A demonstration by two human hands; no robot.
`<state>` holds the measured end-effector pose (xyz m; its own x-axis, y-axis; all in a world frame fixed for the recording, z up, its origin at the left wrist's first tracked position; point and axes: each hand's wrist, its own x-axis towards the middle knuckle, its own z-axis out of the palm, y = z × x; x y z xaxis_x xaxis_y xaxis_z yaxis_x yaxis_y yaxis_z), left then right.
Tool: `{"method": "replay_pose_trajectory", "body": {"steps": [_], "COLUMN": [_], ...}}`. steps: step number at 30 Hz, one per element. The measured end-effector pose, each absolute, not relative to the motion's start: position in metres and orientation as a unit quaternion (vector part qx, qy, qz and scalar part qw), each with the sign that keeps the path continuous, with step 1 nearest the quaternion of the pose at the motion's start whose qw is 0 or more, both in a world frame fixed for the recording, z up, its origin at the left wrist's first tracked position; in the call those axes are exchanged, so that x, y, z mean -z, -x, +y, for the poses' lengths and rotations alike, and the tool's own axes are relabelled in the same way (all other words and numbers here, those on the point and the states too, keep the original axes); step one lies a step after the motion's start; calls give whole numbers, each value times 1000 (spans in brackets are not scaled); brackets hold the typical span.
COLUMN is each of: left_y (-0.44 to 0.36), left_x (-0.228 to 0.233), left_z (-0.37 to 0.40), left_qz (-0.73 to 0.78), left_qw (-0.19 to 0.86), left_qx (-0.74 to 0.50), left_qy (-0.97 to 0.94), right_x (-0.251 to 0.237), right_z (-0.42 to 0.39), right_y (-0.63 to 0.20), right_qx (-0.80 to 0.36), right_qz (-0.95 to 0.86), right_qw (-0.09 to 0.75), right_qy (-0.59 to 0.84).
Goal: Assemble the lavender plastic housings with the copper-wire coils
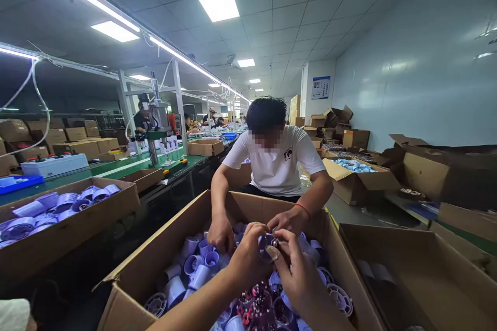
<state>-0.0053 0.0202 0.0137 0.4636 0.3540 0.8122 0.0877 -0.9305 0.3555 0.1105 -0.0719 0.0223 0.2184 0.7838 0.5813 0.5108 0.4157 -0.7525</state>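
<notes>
Above a large cardboard box (128, 282), my left hand (248, 253) grips a lavender plastic cup (264, 242). My right hand (297, 269) meets it at the cup's right side, fingers closed on a small dark shiny part (275, 243) at the rim. Whether that part touches the cup I cannot tell. Below my hands lie several lavender cups (200, 276) and a heap of small red and dark parts (254, 302). A round spoked lavender piece (339, 300) lies at the box's right side.
Opposite me a co-worker (274, 165) in a white shirt reaches both hands into the same box. Another box of lavender cups (70, 212) stands left, before the green workbench (182, 158) with a press (153, 129). An open carton (423, 264) adjoins at right.
</notes>
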Motion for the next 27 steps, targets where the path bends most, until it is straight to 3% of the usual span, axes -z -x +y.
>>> {"method": "replay_pose_trajectory", "body": {"steps": [6,11,19,27], "left_y": [4,5,6,7], "left_x": [-16,-19,-24,-25], "left_z": [19,20,17,20], "left_qz": [87,80,55,50], "left_qw": [84,74,77,87], "left_qx": [-542,-545,-535,-537], "left_qy": [-831,-831,-840,-838], "right_x": [-22,-25,-25,-26], "right_z": [-73,-73,-75,-74], "right_y": [-104,-105,-97,-99], "right_qx": [96,165,102,14], "right_qz": [-625,-615,-618,-630], "right_qw": [546,550,511,524], "right_qy": [549,541,589,573]}}
